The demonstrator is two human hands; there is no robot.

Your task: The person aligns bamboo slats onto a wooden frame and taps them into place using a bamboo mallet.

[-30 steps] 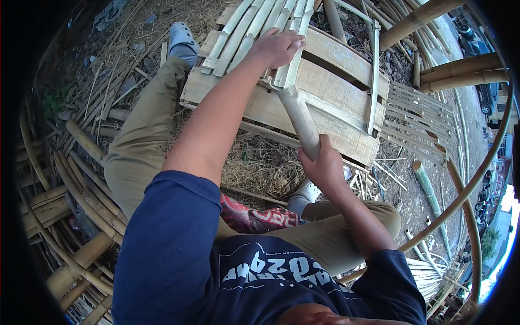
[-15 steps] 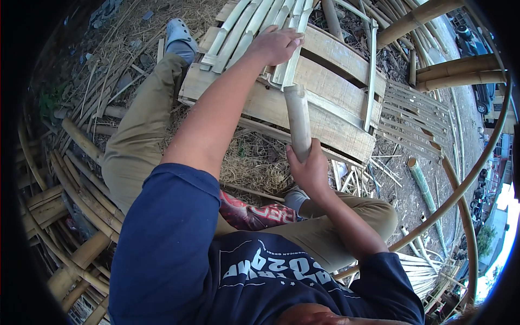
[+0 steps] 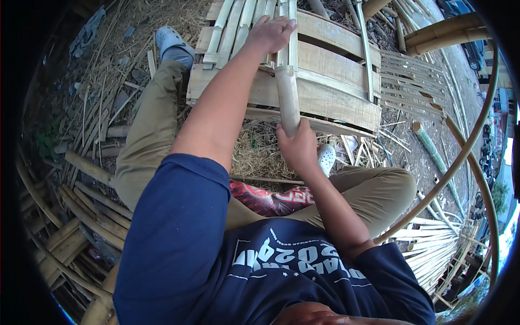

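My right hand [image 3: 299, 147] is wrapped round the near end of a short, thick bamboo piece [image 3: 288, 103]. Its far end meets, or overlaps, the near end of a pale bamboo slat [image 3: 287, 57]. My left hand [image 3: 271, 36] lies across that slat and its neighbour, fingers bent over them and pointing right. Beside it, several more pale bamboo slats [image 3: 233, 30] run side by side away from me. They rest on a low platform of wooden planks [image 3: 330, 70]. What lies under my left palm is hidden.
A thin bamboo strip [image 3: 366, 59] lies across the planks at right. Past the platform is a slatted bamboo panel [image 3: 411, 81]. A green bamboo pole [image 3: 436, 151] lies on the ground, a curved pole [image 3: 460, 157] near it. Bamboo pieces [image 3: 89, 168] crowd the left. My shoe [image 3: 174, 42] stands beside the platform.
The thick bamboo piece in my right hand has moved left and its far end is now against the slat's end. My left hand stays on the slats. The whole view has shifted slightly.
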